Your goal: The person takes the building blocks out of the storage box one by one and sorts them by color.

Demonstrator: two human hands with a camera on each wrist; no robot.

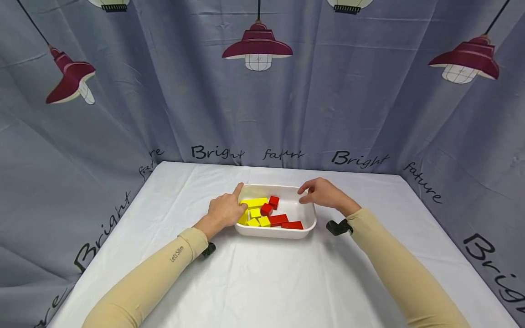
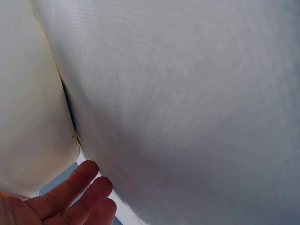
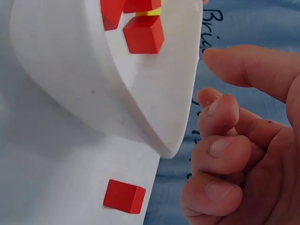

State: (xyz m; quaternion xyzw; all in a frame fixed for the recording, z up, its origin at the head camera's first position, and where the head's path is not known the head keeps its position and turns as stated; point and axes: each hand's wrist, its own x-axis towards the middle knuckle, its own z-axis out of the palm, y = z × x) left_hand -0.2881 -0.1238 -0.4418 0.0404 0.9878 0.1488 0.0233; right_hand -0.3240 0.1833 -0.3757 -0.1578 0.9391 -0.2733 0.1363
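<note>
both hands (image 1: 223,210) (image 1: 324,193) flank the white tray (image 1: 305,224); fingers at its rim

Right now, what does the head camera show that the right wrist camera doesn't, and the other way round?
Only the head view: the left hand resting at the left rim of the white tray, the yellow blocks and the lamps printed on the curtain. Only the right wrist view: a lone red block lying on the tablecloth outside the tray. Both: the tray, the red blocks inside it, and the right hand near its rim, holding nothing.
</note>
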